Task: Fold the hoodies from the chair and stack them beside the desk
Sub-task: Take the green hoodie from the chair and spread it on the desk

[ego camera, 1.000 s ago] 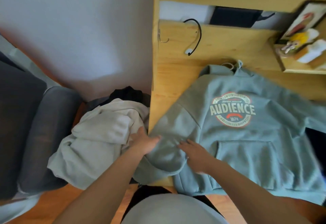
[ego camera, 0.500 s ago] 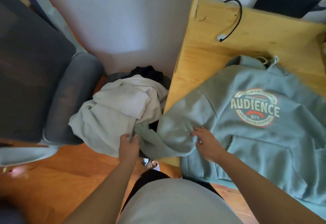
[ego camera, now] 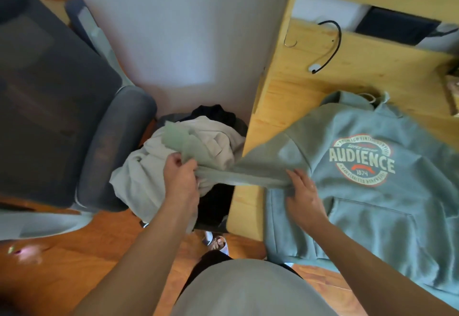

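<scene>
Fingers (ego camera: 173, 164) of the left hand (ego camera: 180, 179) pinch the green hoodie's (ego camera: 372, 191) sleeve, stretched past the table (ego camera: 285, 97) edge at frame centre. The right hand (ego camera: 301, 191) presses flat beside "AUDIENCE 1874". A cream hoodie (ego camera: 154, 174) lies heaped left of the table.

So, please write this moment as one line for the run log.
step: spreading sleeve | left hand: grips sleeve, stretched off desk edge | right hand: open, presses green hoodie | beige hoodie: unfolded beside desk
</scene>
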A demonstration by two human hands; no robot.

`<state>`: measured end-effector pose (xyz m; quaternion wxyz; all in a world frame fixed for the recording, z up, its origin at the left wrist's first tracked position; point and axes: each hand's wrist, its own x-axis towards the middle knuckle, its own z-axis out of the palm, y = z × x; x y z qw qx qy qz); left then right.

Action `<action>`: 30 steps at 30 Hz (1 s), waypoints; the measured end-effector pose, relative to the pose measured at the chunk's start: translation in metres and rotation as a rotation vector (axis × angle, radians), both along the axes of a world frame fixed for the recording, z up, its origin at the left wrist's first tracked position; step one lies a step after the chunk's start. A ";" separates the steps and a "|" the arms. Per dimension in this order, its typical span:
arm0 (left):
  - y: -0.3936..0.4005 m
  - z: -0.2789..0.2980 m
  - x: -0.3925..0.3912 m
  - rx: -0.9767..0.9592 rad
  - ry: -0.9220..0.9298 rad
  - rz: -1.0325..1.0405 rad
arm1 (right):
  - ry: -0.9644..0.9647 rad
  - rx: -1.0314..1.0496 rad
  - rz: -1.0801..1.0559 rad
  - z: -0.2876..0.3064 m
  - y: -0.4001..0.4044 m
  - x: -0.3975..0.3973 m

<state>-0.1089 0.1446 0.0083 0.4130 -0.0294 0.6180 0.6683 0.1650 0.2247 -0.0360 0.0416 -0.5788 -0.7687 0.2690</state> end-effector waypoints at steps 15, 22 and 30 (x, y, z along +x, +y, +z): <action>0.006 -0.074 -0.067 -0.522 0.191 -0.439 | -0.322 -0.254 0.040 -0.020 0.012 0.038; -0.004 -0.084 0.125 -0.198 1.024 -1.430 | -0.545 -0.472 -0.057 -0.022 -0.041 0.145; -0.023 -0.098 0.184 -0.519 1.414 -1.401 | -0.226 -0.385 -0.176 0.005 -0.026 0.220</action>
